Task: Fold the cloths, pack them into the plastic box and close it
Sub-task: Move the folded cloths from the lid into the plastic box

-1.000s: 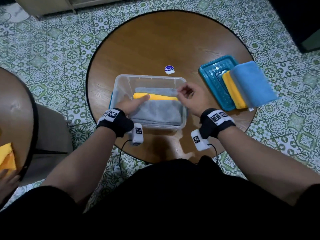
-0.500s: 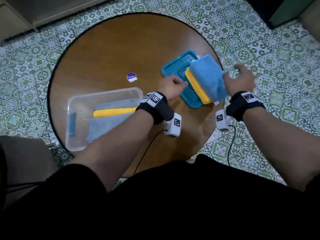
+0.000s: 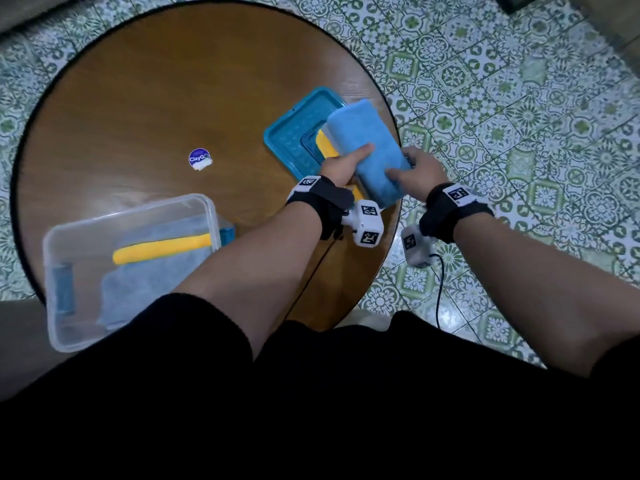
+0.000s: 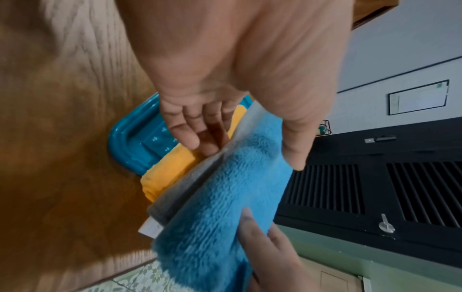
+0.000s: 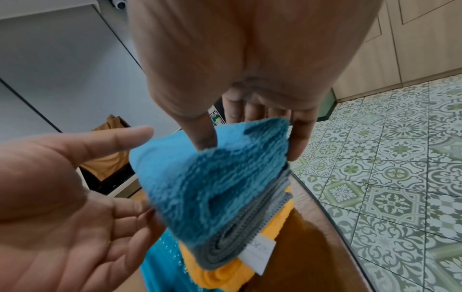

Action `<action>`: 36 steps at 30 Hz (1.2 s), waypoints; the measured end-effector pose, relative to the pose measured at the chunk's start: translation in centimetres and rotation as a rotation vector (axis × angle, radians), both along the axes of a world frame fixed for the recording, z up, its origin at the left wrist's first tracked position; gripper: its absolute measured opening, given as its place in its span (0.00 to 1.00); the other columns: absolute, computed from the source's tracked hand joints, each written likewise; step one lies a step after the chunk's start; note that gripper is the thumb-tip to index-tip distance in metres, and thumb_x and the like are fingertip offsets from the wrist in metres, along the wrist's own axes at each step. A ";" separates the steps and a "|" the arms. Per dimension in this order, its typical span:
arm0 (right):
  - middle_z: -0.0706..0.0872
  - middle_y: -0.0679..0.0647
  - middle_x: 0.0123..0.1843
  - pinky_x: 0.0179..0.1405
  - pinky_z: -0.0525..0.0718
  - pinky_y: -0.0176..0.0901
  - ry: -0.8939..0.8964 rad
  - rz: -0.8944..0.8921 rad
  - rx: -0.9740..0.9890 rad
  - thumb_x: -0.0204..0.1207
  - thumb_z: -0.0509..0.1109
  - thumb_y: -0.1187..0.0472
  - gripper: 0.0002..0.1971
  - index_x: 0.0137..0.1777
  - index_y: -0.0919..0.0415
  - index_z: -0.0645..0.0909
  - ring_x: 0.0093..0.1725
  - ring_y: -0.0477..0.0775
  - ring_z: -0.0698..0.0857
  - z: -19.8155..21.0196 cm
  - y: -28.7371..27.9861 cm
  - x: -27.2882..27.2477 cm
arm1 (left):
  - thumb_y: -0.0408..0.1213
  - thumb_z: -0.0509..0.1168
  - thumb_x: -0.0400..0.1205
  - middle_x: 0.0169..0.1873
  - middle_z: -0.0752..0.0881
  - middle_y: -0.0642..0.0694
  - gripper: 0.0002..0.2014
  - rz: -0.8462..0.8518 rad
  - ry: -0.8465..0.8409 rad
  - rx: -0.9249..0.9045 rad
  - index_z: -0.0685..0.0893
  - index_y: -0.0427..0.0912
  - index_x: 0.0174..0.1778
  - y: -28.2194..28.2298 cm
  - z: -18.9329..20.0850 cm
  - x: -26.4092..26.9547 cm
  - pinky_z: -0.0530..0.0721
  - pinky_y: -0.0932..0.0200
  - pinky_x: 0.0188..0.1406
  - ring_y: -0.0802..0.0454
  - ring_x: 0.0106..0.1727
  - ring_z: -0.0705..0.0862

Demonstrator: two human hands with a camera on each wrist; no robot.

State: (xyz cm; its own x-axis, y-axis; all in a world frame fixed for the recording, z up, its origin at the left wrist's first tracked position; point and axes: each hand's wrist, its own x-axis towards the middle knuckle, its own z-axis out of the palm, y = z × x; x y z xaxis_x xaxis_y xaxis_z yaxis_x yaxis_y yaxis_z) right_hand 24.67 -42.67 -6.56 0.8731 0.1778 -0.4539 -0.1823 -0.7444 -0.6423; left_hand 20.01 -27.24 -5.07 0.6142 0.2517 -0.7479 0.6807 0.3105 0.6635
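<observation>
A folded blue cloth (image 3: pixel 367 150) with a grey underside and a white label lies over a folded yellow cloth (image 3: pixel 325 147) on the teal lid (image 3: pixel 294 133) at the table's right edge. My left hand (image 3: pixel 349 161) holds the blue cloth's left side, fingers (image 4: pixel 190 138) slid beneath and thumb on top. My right hand (image 3: pixel 405 171) pinches its near right end (image 5: pixel 207 177), thumb above, fingers below. The end nearest me is raised off the yellow cloth (image 5: pixel 225 274). The clear plastic box (image 3: pixel 62 244) stands at the lower left, holding a yellow cloth (image 3: pixel 162 249) on a grey cloth (image 3: pixel 149 285).
The round wooden table (image 3: pixel 156 98) bears a purple round sticker (image 3: pixel 200 159) near its middle. Patterned floor tiles (image 3: pixel 519 116) surround it. The lid sits close to the right rim. My black-clad lap fills the bottom of the head view.
Both hands left the box and swung right to the lid. They now hold the blue cloth and have raised its near end off the yellow one.
</observation>
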 end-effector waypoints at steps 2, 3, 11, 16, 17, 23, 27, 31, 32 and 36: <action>0.88 0.55 0.59 0.56 0.84 0.44 0.004 0.020 0.049 0.74 0.75 0.61 0.22 0.68 0.58 0.81 0.55 0.56 0.87 -0.1 -0.6 0.1 | 0.41 0.78 0.75 0.56 0.88 0.41 0.22 0.027 -0.044 -0.016 0.82 0.37 0.61 -0.2 -0.4 0.2 0.77 0.69 0.16 0.52 0.39 0.84; 0.88 0.56 0.58 0.58 0.84 0.47 0.010 0.022 0.076 0.72 0.76 0.62 0.22 0.67 0.58 0.81 0.55 0.57 0.87 0.0 -0.7 0.2 | 0.37 0.79 0.74 0.56 0.88 0.41 0.18 0.032 -0.072 -0.023 0.82 0.39 0.57 -0.2 -0.8 0.4 0.80 0.67 0.20 0.49 0.41 0.86; 0.89 0.54 0.53 0.57 0.89 0.55 0.015 -0.435 0.529 0.61 0.81 0.39 0.29 0.58 0.54 0.84 0.51 0.52 0.89 2.5 -1.0 -1.2 | 0.38 0.76 0.73 0.50 0.90 0.43 0.20 0.039 -0.250 -0.118 0.83 0.42 0.60 0.5 1.2 -0.3 0.91 0.44 0.42 0.41 0.49 0.90; 0.86 0.60 0.67 0.62 0.86 0.60 0.194 -0.343 0.891 0.72 0.73 0.35 0.37 0.73 0.60 0.78 0.66 0.61 0.85 5.2 3.3 -4.6 | 0.41 0.77 0.69 0.58 0.89 0.41 0.26 0.200 -0.403 -0.149 0.81 0.42 0.63 3.2 4.1 -2.5 0.88 0.50 0.38 0.41 0.56 0.89; 0.83 0.63 0.71 0.65 0.83 0.62 0.246 -0.331 0.968 0.79 0.70 0.42 0.32 0.76 0.63 0.74 0.69 0.64 0.83 5.7 4.4 -5.1 | 0.42 0.77 0.68 0.58 0.89 0.41 0.28 0.221 -0.427 -0.146 0.81 0.41 0.64 4.1 4.7 -3.1 0.88 0.49 0.38 0.41 0.56 0.89; 0.82 0.68 0.70 0.54 0.85 0.59 0.401 -0.128 1.043 0.78 0.73 0.58 0.28 0.75 0.69 0.74 0.65 0.70 0.84 9.6 11.1 -7.9 | 0.39 0.76 0.69 0.56 0.90 0.40 0.26 0.287 -0.586 -0.090 0.83 0.37 0.64 10.8 8.1 -9.7 0.89 0.43 0.49 0.41 0.55 0.89; 0.81 0.70 0.71 0.67 0.79 0.73 0.374 0.033 0.954 0.72 0.80 0.57 0.37 0.76 0.73 0.70 0.69 0.73 0.81 11.3 15.7 -10.3 | 0.41 0.75 0.73 0.61 0.87 0.40 0.31 0.431 -0.657 -0.082 0.77 0.38 0.72 17.2 9.5 -15.3 0.88 0.44 0.48 0.42 0.56 0.89; 0.87 0.65 0.63 0.59 0.84 0.62 0.391 0.167 0.802 0.70 0.82 0.54 0.30 0.66 0.70 0.77 0.59 0.65 0.87 11.3 20.1 -13.3 | 0.41 0.77 0.69 0.59 0.83 0.44 0.35 0.558 -0.597 0.013 0.72 0.46 0.72 24.5 9.8 -21.7 0.87 0.49 0.44 0.45 0.50 0.88; 0.89 0.61 0.58 0.53 0.85 0.57 0.400 0.210 0.758 0.71 0.80 0.55 0.21 0.59 0.64 0.80 0.54 0.61 0.88 11.1 21.3 -14.2 | 0.43 0.78 0.68 0.58 0.83 0.45 0.33 0.520 -0.550 0.039 0.75 0.48 0.68 25.9 9.5 -23.3 0.88 0.49 0.45 0.46 0.50 0.88; 0.85 0.50 0.49 0.36 0.84 0.43 0.224 0.205 0.524 0.65 0.85 0.56 0.22 0.53 0.52 0.75 0.40 0.48 0.85 9.2 25.8 -16.9 | 0.46 0.80 0.58 0.49 0.86 0.45 0.27 0.352 -0.258 0.205 0.78 0.48 0.51 29.6 6.6 -28.7 0.89 0.53 0.37 0.49 0.44 0.88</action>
